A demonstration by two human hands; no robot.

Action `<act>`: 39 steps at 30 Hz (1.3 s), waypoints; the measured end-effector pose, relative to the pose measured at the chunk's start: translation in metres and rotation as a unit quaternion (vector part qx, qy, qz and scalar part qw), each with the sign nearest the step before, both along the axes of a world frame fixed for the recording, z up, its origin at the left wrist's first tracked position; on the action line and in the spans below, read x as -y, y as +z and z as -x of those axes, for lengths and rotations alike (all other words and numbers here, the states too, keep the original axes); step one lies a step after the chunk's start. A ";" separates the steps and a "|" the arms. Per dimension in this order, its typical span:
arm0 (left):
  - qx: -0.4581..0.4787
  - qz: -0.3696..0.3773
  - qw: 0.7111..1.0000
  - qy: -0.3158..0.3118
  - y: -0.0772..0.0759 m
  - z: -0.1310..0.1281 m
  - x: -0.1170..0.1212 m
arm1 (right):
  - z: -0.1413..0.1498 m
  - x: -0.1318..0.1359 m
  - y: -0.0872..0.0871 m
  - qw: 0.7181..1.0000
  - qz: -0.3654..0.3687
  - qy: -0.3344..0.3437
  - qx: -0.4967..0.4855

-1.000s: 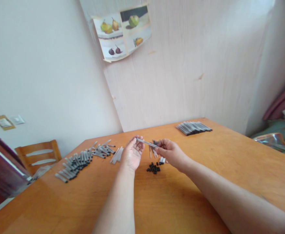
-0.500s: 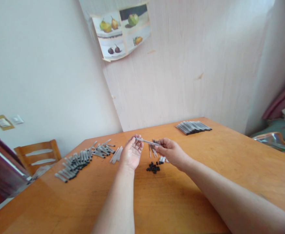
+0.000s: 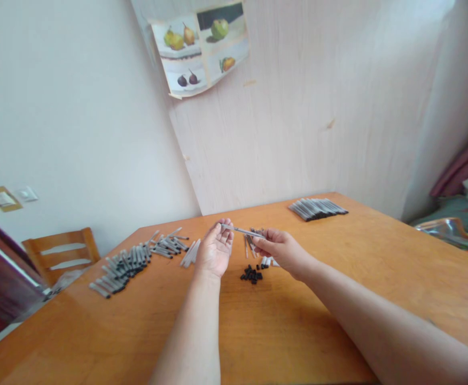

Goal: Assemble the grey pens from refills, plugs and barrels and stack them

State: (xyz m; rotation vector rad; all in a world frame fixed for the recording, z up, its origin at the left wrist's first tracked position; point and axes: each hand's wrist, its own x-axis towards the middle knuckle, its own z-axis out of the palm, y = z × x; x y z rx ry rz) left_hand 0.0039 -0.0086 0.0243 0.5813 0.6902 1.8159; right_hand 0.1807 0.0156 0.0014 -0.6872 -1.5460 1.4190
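A slim grey pen (image 3: 240, 230) is stretched level between my two hands above the middle of the table. My left hand (image 3: 213, 254), palm turned up, pinches the pen's left end between thumb and fingers. The other end sits in the fingers of my right hand (image 3: 279, 248), which partly hide it. Below the hands lies a small heap of black caps (image 3: 251, 275). Several thin refills (image 3: 249, 246) lie behind the pen, partly covered by my right hand. A few white pieces (image 3: 266, 262) rest beside that hand.
On the wooden table (image 3: 282, 331), pale tubes (image 3: 190, 253) lie left of my left hand. Farther left spreads a large pile of grey tubes with black ends (image 3: 125, 264). A neat row of pens (image 3: 318, 209) lies at the back right. A wooden chair (image 3: 61, 248) stands beyond the left edge.
Both hands keep their hold on the pen and have barely moved. The right fingers have shifted slightly along its right end. The view has tilted a little.
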 end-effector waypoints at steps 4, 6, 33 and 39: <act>0.000 0.011 1.000 0.009 -0.002 0.001 -0.002 | 0.003 -0.006 -0.006 0.999 -0.025 -0.028 -0.016; -0.004 0.009 1.000 0.006 -0.002 0.002 -0.003 | 0.003 -0.007 -0.009 0.999 -0.032 -0.036 0.002; -0.055 -0.038 0.997 -0.030 -0.002 -0.008 0.000 | -0.007 -0.007 -0.004 0.998 0.059 0.011 -0.001; -0.164 -0.027 0.981 -0.099 -0.011 -0.022 0.001 | -0.006 -0.006 -0.004 0.998 0.057 0.023 -0.024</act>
